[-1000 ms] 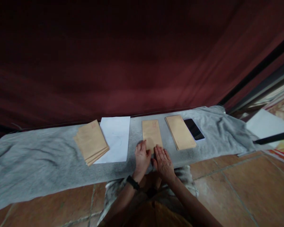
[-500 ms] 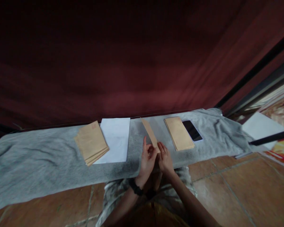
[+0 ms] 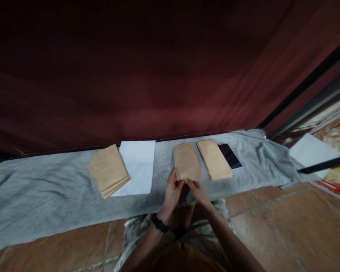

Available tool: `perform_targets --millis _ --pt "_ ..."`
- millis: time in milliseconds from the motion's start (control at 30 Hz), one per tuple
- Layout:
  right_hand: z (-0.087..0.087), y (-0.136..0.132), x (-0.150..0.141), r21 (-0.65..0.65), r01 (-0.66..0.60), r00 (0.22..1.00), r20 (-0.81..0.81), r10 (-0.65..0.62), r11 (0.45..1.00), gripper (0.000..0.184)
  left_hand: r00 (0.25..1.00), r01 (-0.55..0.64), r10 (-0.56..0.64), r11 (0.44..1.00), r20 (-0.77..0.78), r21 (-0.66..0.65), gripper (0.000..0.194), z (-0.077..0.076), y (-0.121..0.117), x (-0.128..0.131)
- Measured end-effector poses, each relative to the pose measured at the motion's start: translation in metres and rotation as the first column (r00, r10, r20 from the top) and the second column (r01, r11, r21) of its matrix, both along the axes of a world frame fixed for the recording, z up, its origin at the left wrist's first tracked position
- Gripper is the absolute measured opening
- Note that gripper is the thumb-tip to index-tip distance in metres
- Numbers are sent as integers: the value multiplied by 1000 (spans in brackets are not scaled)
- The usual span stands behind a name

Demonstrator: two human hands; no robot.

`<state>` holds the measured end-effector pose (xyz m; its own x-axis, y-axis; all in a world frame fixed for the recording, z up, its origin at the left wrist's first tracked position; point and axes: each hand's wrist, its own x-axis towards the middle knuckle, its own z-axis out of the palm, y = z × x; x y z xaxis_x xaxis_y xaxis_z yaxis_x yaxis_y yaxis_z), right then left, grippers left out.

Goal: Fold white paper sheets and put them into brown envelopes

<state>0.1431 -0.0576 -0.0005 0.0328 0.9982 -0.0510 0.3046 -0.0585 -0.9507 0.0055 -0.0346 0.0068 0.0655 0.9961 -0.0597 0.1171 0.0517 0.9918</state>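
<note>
A brown paper envelope point(image 3: 187, 160) faces up in front of me, its near edge pinched between both hands. My left hand point(image 3: 172, 191) is closed on the lower left part of that edge. Close beside it, my right hand point(image 3: 197, 192) grips the edge nearer the middle, fingertips almost touching the left ones. To the right lies a neat stack of brown envelopes point(image 3: 215, 160). On the left, a fanned pile of brown envelopes point(image 3: 109, 168) overlaps a stack of white paper point(image 3: 140, 166).
A phone point(image 3: 230, 156) with a dark screen lies right of the envelope stack. Grey cloth point(image 3: 59, 192) covers the narrow bench, with a dark red curtain point(image 3: 158, 94) behind it. At the far right, a black bar point(image 3: 323, 165) crosses white paper; tiled floor point(image 3: 272, 215) shows below.
The envelope has turned from nearly edge-on to lying flat with its broad face up. Both hands have shifted to its near edge, and the left fingers have closed in.
</note>
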Motion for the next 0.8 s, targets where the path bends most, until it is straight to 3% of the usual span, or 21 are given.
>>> perform_targets --millis 167,267,367,533,667,800 --pt "14 -11 10 -104 -95 995 17 98 990 60 946 3 49 987 -322 158 60 -6 5 -18" --pt "21 -15 15 86 -59 976 214 40 995 46 843 50 66 978 -534 200 54 -7 -4 -18" --pt "20 -17 17 287 -108 892 451 -34 952 42 704 71 111 972 -701 225 49 -1 -16 -14" --pt "7 -22 14 283 -271 733 680 7 920 50 509 151 209 933 -835 326 43 14 -20 -14" --pt "5 -23 11 275 -273 710 704 0 922 53 501 284 154 900 -851 330 49 10 -5 -13" --pt "6 -23 11 261 -282 692 722 8 923 53 531 291 111 907 -840 304 52 1 16 -4"
